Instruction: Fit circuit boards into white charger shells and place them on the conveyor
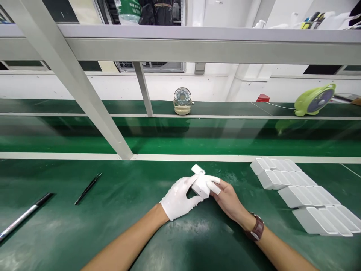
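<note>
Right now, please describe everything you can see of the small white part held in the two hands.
The small white part is a blocky piece that looks like plastic, with a small tab sticking up at its far end. It is tilted and held just above the green bench. The gloved left hand grips it from the left; the right hand, with white fingertip covers, holds its right side.

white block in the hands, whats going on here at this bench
A person holds a small white plastic part between both hands over the green bench. The left hand wears a white glove; the right hand is bare apart from white finger cots, with a brown watch on the wrist. Rows of similar white parts lie to the right, and two dark rods to the left.
</note>
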`<move>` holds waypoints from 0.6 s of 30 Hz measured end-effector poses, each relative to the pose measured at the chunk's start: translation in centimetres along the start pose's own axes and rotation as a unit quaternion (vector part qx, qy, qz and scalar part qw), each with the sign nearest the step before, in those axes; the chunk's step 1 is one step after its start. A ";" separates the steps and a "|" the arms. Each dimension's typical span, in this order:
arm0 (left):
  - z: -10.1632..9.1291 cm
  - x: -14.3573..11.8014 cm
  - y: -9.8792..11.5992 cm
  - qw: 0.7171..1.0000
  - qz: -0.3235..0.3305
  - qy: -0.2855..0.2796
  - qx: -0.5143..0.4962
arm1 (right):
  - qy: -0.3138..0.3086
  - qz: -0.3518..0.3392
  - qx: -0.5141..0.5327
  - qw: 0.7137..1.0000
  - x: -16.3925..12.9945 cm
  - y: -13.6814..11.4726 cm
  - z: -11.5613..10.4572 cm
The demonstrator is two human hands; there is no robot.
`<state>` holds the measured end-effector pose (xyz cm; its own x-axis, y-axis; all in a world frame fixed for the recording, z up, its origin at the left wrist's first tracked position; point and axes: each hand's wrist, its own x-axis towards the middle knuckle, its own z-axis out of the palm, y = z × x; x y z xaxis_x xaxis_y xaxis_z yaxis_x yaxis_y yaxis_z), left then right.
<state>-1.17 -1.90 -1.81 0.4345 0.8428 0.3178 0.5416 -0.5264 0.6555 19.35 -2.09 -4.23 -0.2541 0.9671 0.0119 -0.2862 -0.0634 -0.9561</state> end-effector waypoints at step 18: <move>0.1 0.7 -2.5 0.973 -0.121 0.127 -0.152 | 0.006 -0.391 -0.409 0.825 -0.3 -0.5 -0.3</move>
<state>-2.20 -0.01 -3.30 0.1077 0.9587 0.2631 0.3518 -0.2843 0.8918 19.79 -2.28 -3.86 -0.2757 0.6363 0.7205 0.3617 0.7631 -0.5356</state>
